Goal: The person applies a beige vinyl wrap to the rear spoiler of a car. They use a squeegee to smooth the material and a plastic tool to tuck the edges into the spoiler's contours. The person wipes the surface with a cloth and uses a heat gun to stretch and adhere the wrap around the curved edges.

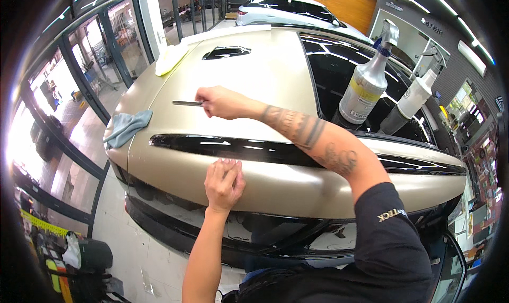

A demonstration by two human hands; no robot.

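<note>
My left hand (pixel 225 184) rests on the satin beige side panel (pixel 286 189) of a car. Its bent fingers are drawn together, their tips at the lower edge of a long glossy black strip (pixel 249 147). Anything pinched in them is hidden. Above the strip, my right hand (pixel 218 103) is closed around a slim, flat metal tool (pixel 185 103), perhaps a knife; its end points left over the beige hood (pixel 260 75). My right forearm crosses above the strip.
A blue-grey cloth (pixel 128 128) and a yellow cloth (pixel 170 59) lie toward the hood's left end. Two spray bottles, one large with a yellow label (pixel 363 88) and one white (pixel 419 94), stand by the dark windshield (pixel 339 64). A silver car (pixel 291 11) is parked behind.
</note>
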